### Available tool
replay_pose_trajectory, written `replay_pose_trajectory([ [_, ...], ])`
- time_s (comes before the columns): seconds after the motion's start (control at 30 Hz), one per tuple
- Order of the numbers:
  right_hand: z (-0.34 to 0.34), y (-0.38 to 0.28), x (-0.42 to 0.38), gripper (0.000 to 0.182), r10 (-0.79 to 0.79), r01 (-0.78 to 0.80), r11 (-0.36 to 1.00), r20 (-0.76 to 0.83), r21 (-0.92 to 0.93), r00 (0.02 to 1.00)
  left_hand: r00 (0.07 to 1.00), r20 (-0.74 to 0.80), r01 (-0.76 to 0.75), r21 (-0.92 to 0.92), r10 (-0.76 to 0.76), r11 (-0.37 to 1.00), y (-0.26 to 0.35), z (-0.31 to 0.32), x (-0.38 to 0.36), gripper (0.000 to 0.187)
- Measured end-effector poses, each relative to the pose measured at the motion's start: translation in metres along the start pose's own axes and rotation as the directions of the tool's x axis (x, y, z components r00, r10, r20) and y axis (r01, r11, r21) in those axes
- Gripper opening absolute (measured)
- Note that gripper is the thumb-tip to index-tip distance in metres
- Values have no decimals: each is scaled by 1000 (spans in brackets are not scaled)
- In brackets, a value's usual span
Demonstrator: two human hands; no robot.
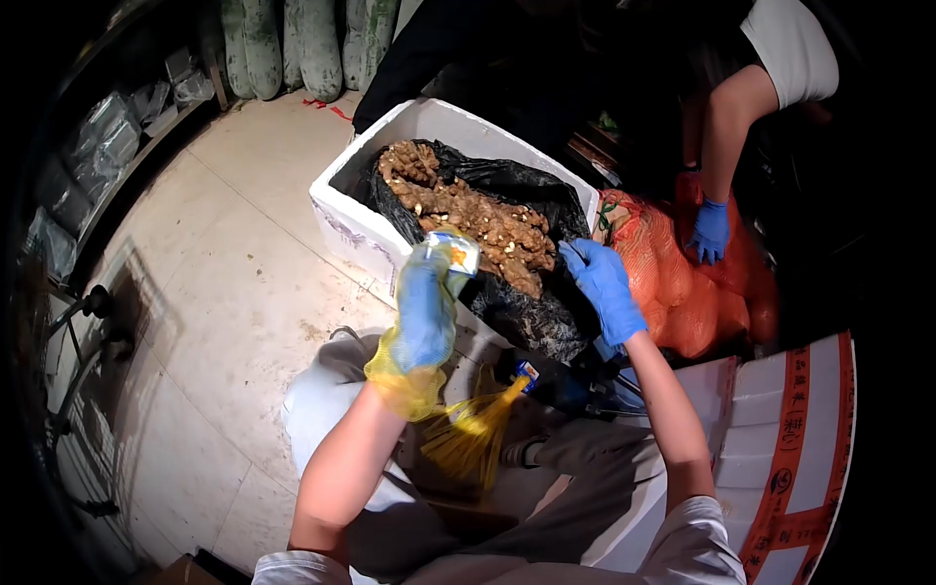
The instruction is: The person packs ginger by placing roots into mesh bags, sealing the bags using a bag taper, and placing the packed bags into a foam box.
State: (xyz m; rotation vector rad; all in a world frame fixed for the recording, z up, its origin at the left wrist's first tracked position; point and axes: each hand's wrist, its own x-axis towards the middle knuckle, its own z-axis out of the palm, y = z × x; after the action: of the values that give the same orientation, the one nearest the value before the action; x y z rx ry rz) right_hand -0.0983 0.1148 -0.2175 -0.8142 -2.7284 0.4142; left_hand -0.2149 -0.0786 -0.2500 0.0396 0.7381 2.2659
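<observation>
A white foam box [356, 216] lined with a black plastic bag [531, 320] holds knobbly brown roots that look like ginger [478, 216]. My left hand [424, 302], in a blue glove, is inside a yellow mesh bag [405, 375] whose white and blue label lies over the fingertips, at the near left edge of the roots. Whether those fingers grip anything cannot be made out. At the right side of the box, my right hand [603, 288], also blue-gloved, has its fingers closed at the edge of the black bag.
Yellow mesh bags [473, 429] hang between my legs. Another person's gloved hand [710, 232] rests on orange net sacks [673, 278] at the right. A taped white box [770, 439] stands lower right. Large green gourds [317, 49] are at the back, wrapped packages [107, 132] at the left.
</observation>
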Motion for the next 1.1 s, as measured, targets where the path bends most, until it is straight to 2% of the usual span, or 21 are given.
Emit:
replay_pose_trajectory([
  [0.03, 6, 13, 12, 28, -6, 5, 998, -19, -60, 1000, 996, 8, -92, -5, 92, 996, 8, -2, 2, 24],
  [0.13, 40, 59, 30, 29, 20, -28, 997, -111, -68, 994, 995, -9, -95, 7, 95, 995, 19, -7, 9, 23],
  [0.2, 63, 75, 28, 27, -52, 24, 985, -163, -171, 985, 998, -12, -63, -32, 63, 997, 14, -5, 10, 23],
  [0.23, 68, 76, 23, 24, -57, 46, 983, -60, -179, 997, 999, -16, -45, -81, 44, 996, 13, -3, 9, 24],
  [0.3, 84, 81, 15, 22, -127, 125, 989, -19, -72, 992, 1000, 4, -3, -30, 4, 1000, 10, -1, 4, 24],
  [0.33, 92, 80, 9, 19, -171, 169, 980, -11, -103, 985, 1000, -6, 17, -7, -17, 1000, 8, -1, 5, 25],
  [0.37, 100, 79, 0, 20, -257, 247, 963, -89, -108, 962, 999, -15, 38, 14, -37, 999, 6, 0, 5, 26],
  [0.43, 113, 58, -23, 21, -194, 200, 976, -78, 85, 978, 999, -9, 43, 5, -43, 999, 2, 3, 4, 26],
  [0.5, 122, 29, -41, 31, -479, 449, 869, -125, -207, 869, 999, -5, 35, -7, -35, 999, 0, 6, 4, 26],
  [0.6, 163, -1, -19, 40, -451, 423, 889, -170, -175, 876, 999, 6, -48, 43, 47, 998, 2, 2, 5, 27],
  [0.67, 180, -15, 2, 31, -224, 198, 971, -214, -138, 951, 998, 15, -55, 64, 54, 996, 2, -8, 7, 26],
  [0.7, 189, -18, 3, 31, -218, 194, 973, -222, -126, 950, 998, 25, -64, 69, 63, 996, 3, -12, 9, 25],
  [0.77, 209, -22, 8, 18, -105, 120, 965, 75, -231, 992, 997, -5, -74, 120, 75, 990, 3, -18, 9, 25],
  [0.8, 222, -26, 1, 17, -29, 28, 998, -7, -53, 1000, 995, 1, -97, 161, 98, 982, 5, -18, 7, 25],
  [0.83, 231, -26, -6, 16, -249, 244, 964, -39, -103, 968, 993, 5, -120, 195, 121, 973, 5, -19, 7, 25],
  [0.9, 251, -35, -35, 16, -153, 157, 982, -43, 106, 987, 993, -27, -112, 150, 117, 982, 4, -21, 8, 26],
  [0.97, 272, -36, -48, 16, -348, 376, 909, 169, -177, 922, 993, -17, -109, 157, 113, 982, 5, -21, 8, 25],
  [1.0, 267, -35, -52, 14, -427, 426, 904, -36, -20, 904, 994, -16, -108, 157, 112, 982, 6, -19, 8, 25],
  [1.03, 242, -40, -49, 14, -424, 424, 905, -36, -19, 905, 994, -35, -94, 155, 101, 983, 7, -16, 7, 25],
  [1.1, 159, -55, -29, 19, -363, 362, 909, 32, -206, 931, 994, -62, -83, 150, 93, 985, 9, -15, 7, 26],
])
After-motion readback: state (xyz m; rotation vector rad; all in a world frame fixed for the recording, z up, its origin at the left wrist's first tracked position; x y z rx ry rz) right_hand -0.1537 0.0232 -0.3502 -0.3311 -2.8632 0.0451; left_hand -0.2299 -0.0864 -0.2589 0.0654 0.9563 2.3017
